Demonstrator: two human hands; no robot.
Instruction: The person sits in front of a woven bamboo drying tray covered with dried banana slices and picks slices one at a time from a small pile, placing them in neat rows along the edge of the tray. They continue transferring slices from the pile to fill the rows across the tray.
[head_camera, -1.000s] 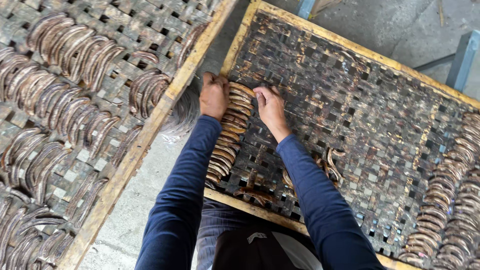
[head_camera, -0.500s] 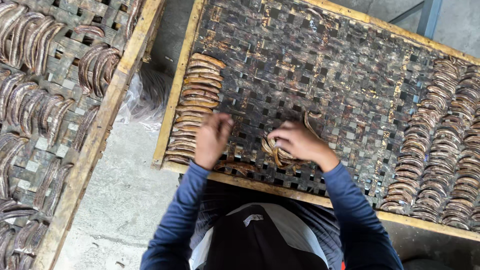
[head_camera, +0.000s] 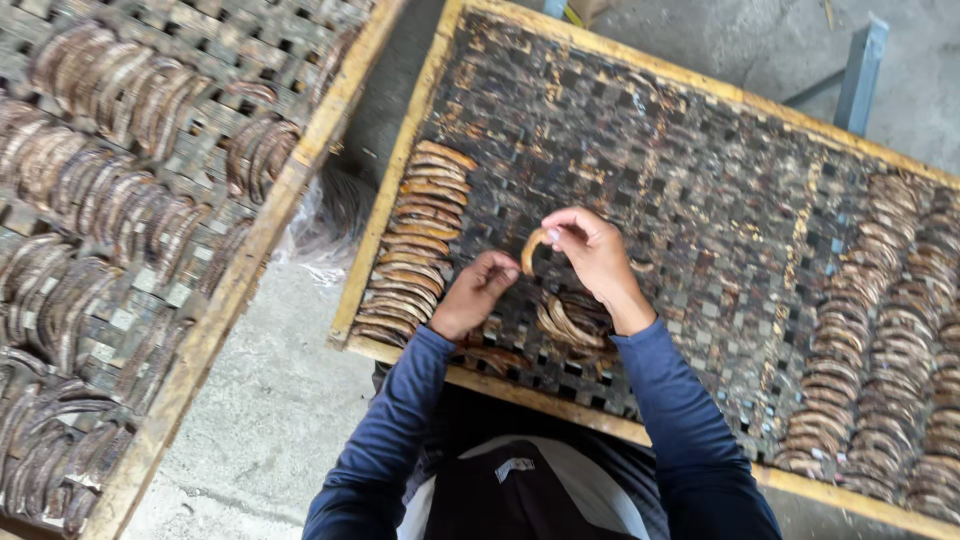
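My right hand pinches one curved brown strip and holds it just above the woven rack. My left hand hovers beside it with its fingers curled close to the strip's lower end. A loose pile of the same curved strips lies under my right wrist. To the left of my hands, a neat overlapping row of strips runs along the rack's left side.
The rack has a wooden frame. More rows of strips fill its right side. A second rack full of strips stands at left, across a concrete gap. A blue metal post rises at back.
My right hand has lifted one strip out of the loose pile. My left hand has come off the left row and moved toward the lifted strip.
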